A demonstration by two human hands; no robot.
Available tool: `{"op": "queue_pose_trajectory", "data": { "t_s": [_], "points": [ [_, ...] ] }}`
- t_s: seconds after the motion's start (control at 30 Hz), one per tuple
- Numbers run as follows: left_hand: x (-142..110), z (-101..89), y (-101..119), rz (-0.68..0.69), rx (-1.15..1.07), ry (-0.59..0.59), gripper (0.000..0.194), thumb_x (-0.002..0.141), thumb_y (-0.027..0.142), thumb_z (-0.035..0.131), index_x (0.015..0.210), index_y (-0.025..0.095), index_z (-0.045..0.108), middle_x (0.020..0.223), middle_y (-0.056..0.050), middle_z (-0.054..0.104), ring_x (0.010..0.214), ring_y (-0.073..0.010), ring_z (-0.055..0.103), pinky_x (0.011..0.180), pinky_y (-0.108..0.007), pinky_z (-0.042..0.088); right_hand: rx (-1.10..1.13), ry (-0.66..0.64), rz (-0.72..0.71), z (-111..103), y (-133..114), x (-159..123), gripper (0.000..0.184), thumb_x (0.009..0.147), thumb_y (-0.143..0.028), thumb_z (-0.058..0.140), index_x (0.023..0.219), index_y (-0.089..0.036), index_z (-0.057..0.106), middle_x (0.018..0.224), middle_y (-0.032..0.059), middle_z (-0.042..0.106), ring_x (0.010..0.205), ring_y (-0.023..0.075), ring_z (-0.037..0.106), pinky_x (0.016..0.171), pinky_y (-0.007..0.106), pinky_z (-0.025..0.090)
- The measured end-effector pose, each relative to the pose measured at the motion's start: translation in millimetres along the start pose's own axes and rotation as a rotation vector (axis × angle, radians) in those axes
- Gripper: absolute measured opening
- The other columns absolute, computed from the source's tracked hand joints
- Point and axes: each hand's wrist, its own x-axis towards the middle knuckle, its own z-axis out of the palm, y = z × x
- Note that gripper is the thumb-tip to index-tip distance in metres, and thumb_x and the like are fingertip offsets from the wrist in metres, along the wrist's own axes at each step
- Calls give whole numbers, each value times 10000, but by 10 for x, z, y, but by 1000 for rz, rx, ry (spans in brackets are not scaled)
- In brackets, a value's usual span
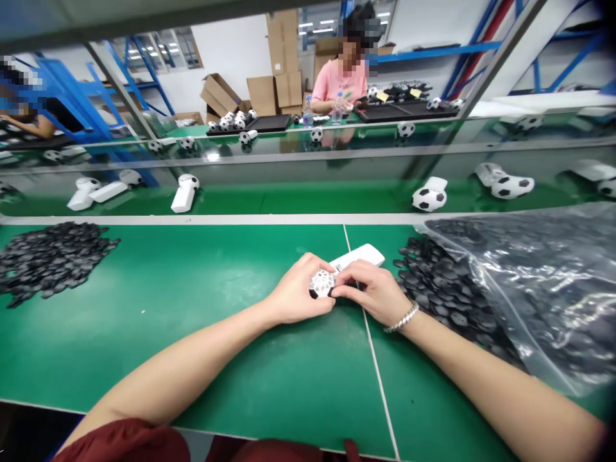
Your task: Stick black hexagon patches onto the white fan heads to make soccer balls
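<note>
My left hand [301, 290] wraps round a white soccer-ball-shaped part [322, 282] with an open lattice on top and black patches low on its side. A white rectangular handle [363, 256] reaches from behind the ball toward the upper right, lying low over the green table. Thumb and forefinger of my right hand [373, 292] are pinched at the ball's right edge, on a small black piece [331, 292]. Part of that piece is hidden by the fingertips. Just right of my right hand spreads a pile of loose black pieces [445, 289].
A clear plastic bag [548, 289] of black pieces lies at the right. Another black pile [58, 256] is at the left. Beyond the table's raised edge, a green conveyor [289, 197] carries several soccer-ball parts with white handles. A person in pink [339, 83] sits across.
</note>
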Motion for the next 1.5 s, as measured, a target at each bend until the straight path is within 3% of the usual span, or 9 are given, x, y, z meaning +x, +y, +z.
{"op": "queue_pose_trajectory", "data": {
  "t_s": [0.43,0.63,0.7,0.8,0.93,1.03,1.13,1.37,1.5],
  "points": [
    [8,44,12,0,41,62,294,648,160,588,927,204,507,956,-29,517,925,-189,518,839,-333,418,32,24,60,25,26,44,214,744,-380,655,685,-179,609,689,0,590,697,132,517,624,239,384],
    [25,45,-66,4,6,96,341,607,160,633,935,193,544,941,-34,538,892,-186,541,814,-322,440,38,39,-19,43,55,42,176,783,-341,616,717,-181,583,686,9,571,696,142,532,654,264,424],
    [139,-1,-115,-22,15,130,351,581,168,670,914,191,562,920,-25,556,861,-179,560,790,-308,455,-12,43,-43,43,77,21,131,809,-323,583,812,-193,586,813,42,597,788,163,550,705,286,447],
    [503,-173,-239,-77,110,272,379,600,222,690,953,197,555,959,-23,571,883,-181,567,807,-307,455,-129,49,-67,35,140,-13,182,840,-357,523,928,-206,570,971,85,583,888,191,550,736,313,475],
    [1079,-427,-554,-155,237,458,593,672,318,670,1190,163,426,1221,-97,473,1148,-212,442,970,-303,351,-313,19,-80,31,230,-74,295,855,-426,470,1018,-198,561,1062,101,573,1014,224,515,857,387,453],
    [1293,-441,-858,-274,300,511,808,670,329,674,1325,103,258,1373,-200,304,1288,-299,272,1031,-385,265,-489,6,-19,47,306,-136,398,831,-505,463,1067,-201,567,1142,108,557,1069,266,491,857,442,448],
    [1311,-361,-1086,-340,350,496,858,669,361,670,1357,122,217,1383,-217,301,1285,-344,274,1018,-440,261,-685,16,70,58,375,-181,462,796,-562,471,1100,-229,575,1200,102,544,1113,323,464,792,488,456],
    [1267,-333,-1157,-317,403,523,704,686,391,649,1286,169,356,1280,-131,455,1193,-277,392,968,-352,328,-786,-132,123,-9,308,-192,384,825,-492,465,1104,-263,595,1120,69,603,949,263,568,714,407,485],
    [1243,-368,-1145,-370,387,656,489,752,394,592,1150,142,459,1077,-118,537,1062,-245,461,883,-332,384,-936,-61,124,-106,353,-221,359,801,-471,507,1056,-243,618,1140,104,580,992,308,537,694,428,475]
  ]
}}
